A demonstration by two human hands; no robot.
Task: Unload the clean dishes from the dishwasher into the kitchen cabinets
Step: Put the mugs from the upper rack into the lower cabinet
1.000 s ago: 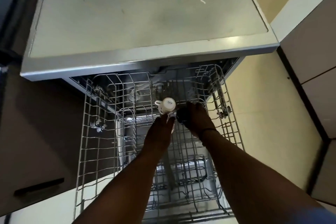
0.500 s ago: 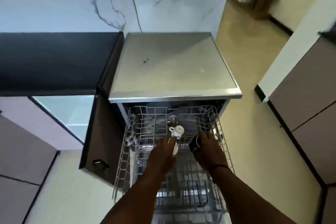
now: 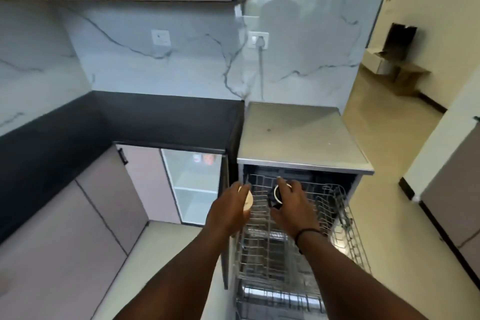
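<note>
Cups coming out now, I'm gripping a white cup (image 3: 247,199) in my left hand (image 3: 228,209) and a dark mug (image 3: 277,196) in my right hand (image 3: 292,206) above the upper rack (image 3: 335,205), cabinets next, I reckon.

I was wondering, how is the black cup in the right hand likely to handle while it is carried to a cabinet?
The black cup looks rigid, probably ceramic, so likely fragile if knocked on the wire rack. It seems small within the right hand, so probably light. Freshly washed, it may be slippery, so a firm grip seems wise.
</note>
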